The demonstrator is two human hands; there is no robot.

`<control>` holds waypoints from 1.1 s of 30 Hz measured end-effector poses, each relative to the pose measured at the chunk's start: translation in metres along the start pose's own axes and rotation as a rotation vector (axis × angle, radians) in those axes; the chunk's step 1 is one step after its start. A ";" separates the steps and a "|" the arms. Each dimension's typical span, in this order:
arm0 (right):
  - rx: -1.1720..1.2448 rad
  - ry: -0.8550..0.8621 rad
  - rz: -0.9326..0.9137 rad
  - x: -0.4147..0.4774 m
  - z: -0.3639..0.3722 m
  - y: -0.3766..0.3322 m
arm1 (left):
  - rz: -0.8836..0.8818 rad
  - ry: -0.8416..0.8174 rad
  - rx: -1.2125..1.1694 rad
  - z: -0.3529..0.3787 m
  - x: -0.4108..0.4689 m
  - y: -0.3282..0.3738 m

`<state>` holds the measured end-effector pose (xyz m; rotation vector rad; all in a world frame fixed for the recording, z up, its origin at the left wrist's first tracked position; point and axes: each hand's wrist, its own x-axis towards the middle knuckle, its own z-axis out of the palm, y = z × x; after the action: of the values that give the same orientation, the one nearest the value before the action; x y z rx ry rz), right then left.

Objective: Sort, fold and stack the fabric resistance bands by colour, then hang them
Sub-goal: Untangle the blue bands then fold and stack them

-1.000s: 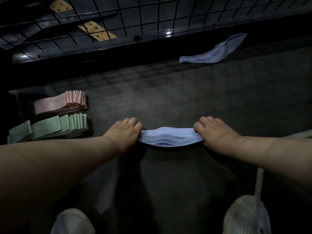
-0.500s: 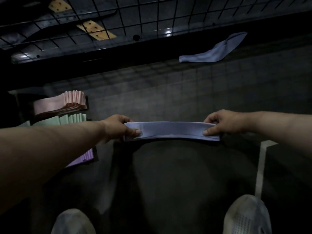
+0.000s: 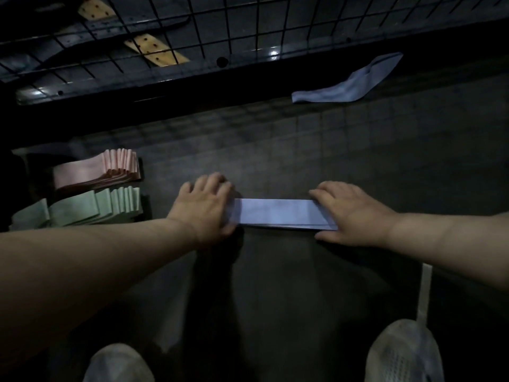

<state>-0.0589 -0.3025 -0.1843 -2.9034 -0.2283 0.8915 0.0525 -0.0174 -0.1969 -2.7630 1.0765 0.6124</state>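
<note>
A flat stack of pale blue bands (image 3: 275,212) lies on the dark floor in front of me. My left hand (image 3: 203,206) rests on its left end with fingers stretched forward. My right hand (image 3: 351,213) presses its right end, fingers flat, thumb along the near edge. A pink folded stack (image 3: 96,169) and a green folded stack (image 3: 93,208) lie side by side at the left. One loose blue band (image 3: 347,85) lies crumpled far off at the upper right.
A black wire grid panel (image 3: 220,17) runs across the top, with perforated tan strips (image 3: 157,52) behind it. My two white shoes (image 3: 118,362) (image 3: 405,354) stand at the bottom edge. A white floor line (image 3: 424,293) runs near the right shoe.
Half a second ago both hands pinched the blue stack's ends and held it up. Now it lies flat on the floor with both hands laid over its ends.
</note>
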 end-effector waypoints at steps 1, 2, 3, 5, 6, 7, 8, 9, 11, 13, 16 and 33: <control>-0.019 -0.010 -0.021 0.003 0.003 -0.005 | 0.111 0.002 0.045 0.001 0.000 0.001; -0.037 -0.021 -0.036 0.007 0.006 -0.009 | 0.176 -0.022 0.065 0.002 0.001 0.001; -0.046 -0.028 -0.044 0.011 0.010 -0.011 | 0.194 -0.045 0.063 0.004 0.004 0.004; -0.025 -0.039 -0.048 0.017 0.012 -0.014 | 0.178 -0.058 0.042 0.005 0.008 0.010; -0.010 -0.041 -0.046 0.018 0.011 -0.014 | 0.178 -0.057 0.049 0.005 0.010 0.013; -0.003 -0.040 -0.047 0.019 0.011 -0.014 | 0.181 -0.059 0.064 0.004 0.011 0.014; 0.001 -0.033 -0.050 0.019 0.010 -0.013 | 0.185 -0.063 0.073 0.004 0.012 0.014; -0.001 -0.022 -0.055 0.019 0.011 -0.012 | 0.188 -0.065 0.073 0.003 0.012 0.013; -0.010 -0.001 -0.066 0.017 0.014 -0.011 | 0.186 -0.065 0.059 0.005 0.011 0.011; -0.009 0.012 -0.077 0.013 0.017 -0.009 | 0.180 -0.064 0.046 0.007 0.009 0.009; 0.006 0.027 -0.078 0.001 0.018 -0.001 | 0.169 -0.072 0.041 0.007 0.005 0.005; 0.151 0.007 0.015 -0.020 0.026 0.025 | 0.145 -0.134 -0.036 0.008 0.000 -0.008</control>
<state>-0.0872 -0.3291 -0.1979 -2.7719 -0.1329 0.8607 0.0551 -0.0096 -0.2049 -2.6453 1.2546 0.8299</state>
